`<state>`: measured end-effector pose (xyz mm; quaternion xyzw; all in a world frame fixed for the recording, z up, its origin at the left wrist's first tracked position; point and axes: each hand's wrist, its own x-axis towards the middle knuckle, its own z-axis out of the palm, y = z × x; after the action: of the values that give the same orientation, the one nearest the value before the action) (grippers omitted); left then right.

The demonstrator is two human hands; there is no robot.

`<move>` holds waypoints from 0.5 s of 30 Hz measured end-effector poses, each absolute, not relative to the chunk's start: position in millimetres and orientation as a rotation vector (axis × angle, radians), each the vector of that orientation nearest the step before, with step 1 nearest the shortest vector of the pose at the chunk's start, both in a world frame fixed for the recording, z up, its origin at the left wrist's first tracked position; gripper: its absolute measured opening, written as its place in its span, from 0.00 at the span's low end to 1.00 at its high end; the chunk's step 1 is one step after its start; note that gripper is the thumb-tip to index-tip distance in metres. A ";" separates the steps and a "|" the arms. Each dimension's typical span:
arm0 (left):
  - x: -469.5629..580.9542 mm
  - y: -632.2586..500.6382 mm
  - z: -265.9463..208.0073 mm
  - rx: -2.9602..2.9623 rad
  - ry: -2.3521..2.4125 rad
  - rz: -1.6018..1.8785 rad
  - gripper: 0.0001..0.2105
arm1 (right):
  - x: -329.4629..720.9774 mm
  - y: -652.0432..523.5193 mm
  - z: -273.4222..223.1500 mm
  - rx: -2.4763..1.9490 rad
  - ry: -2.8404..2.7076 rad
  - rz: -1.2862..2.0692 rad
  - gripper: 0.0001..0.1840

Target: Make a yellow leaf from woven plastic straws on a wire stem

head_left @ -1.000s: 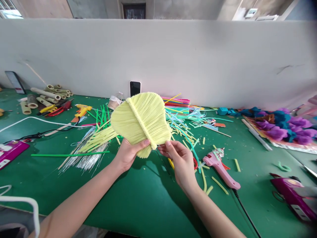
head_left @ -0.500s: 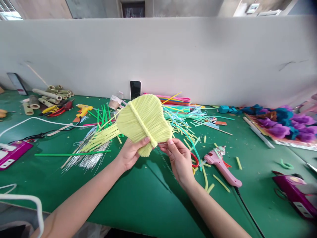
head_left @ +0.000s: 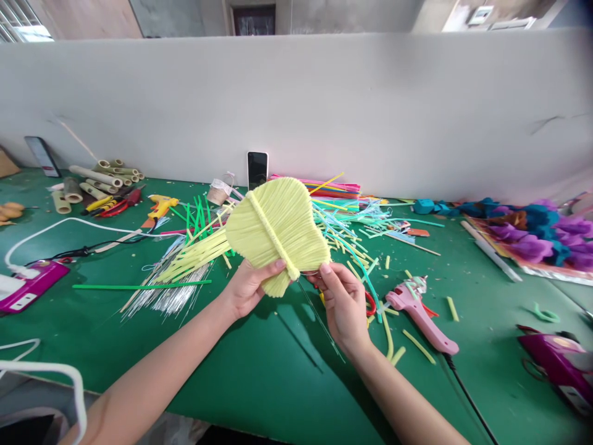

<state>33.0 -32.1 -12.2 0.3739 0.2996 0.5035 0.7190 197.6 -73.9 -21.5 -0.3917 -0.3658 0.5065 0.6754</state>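
Note:
A pale yellow leaf shape made of pipe cleaners [head_left: 296, 216] is held up over the table, with a thick rib running slantwise across it. My left hand [head_left: 252, 285] is closed on its lower left edge, thumb on top near the rib's end. At the lower right corner, my right hand [head_left: 340, 293] pinches the edge between thumb and fingers. Thin wires [head_left: 319, 318] trail down from the base of the leaf. Behind my right hand, red-handled scissors [head_left: 370, 303] are partly hidden.
A pink glue gun [head_left: 424, 315] lies right among yellow offcuts. Yellow pipe cleaners [head_left: 197, 256] and wires lie left, near a yellow glue gun [head_left: 162, 205]. A phone [head_left: 257, 170] leans on the white partition [head_left: 296, 99]. Purple power strips [head_left: 39, 284] sit at both sides.
The view has shifted slightly, so everything sits a little further right. Both hands keep their hold on the leaf, which has barely moved.

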 end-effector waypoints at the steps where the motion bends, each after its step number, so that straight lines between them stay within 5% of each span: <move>1: 33.1 -32.1 -12.4 0.826 0.662 1.109 0.15 | 197.9 -73.8 -21.9 -0.880 -0.830 1.133 0.06; 15: 23.6 -20.4 -11.0 0.851 0.761 1.358 0.24 | 220.1 -121.7 32.8 -1.093 -1.336 1.221 0.21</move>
<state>23.6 -20.4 -11.0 0.3718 0.3324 0.5935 0.6317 220.1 -121.7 32.8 -0.4504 -0.5503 0.5029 0.4913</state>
